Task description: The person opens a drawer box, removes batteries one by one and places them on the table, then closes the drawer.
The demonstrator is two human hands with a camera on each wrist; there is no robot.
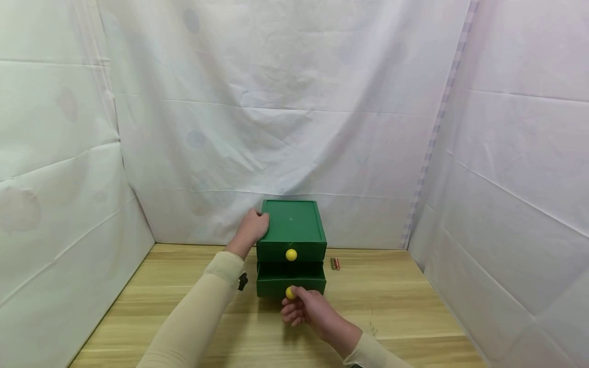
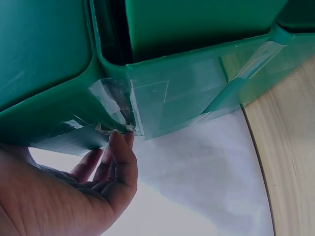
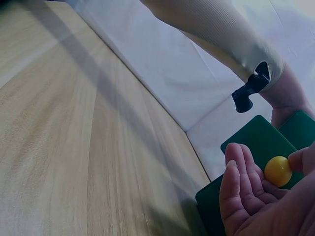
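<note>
A green two-drawer cabinet stands against the back cloth, with a yellow knob on its upper drawer. The lower drawer is pulled partly out, and what shows of its inside is dark. My right hand holds that drawer's yellow knob by the thumb; the other fingers curve below it. At the cabinet's left side, my left hand grips the upper edge. The left wrist view shows bent fingers touching the green side near clear tape.
Two small batteries lie on the wooden table, just right of the cabinet. White cloth hangs behind and along both sides. A black clip-like piece sits at my left sleeve cuff.
</note>
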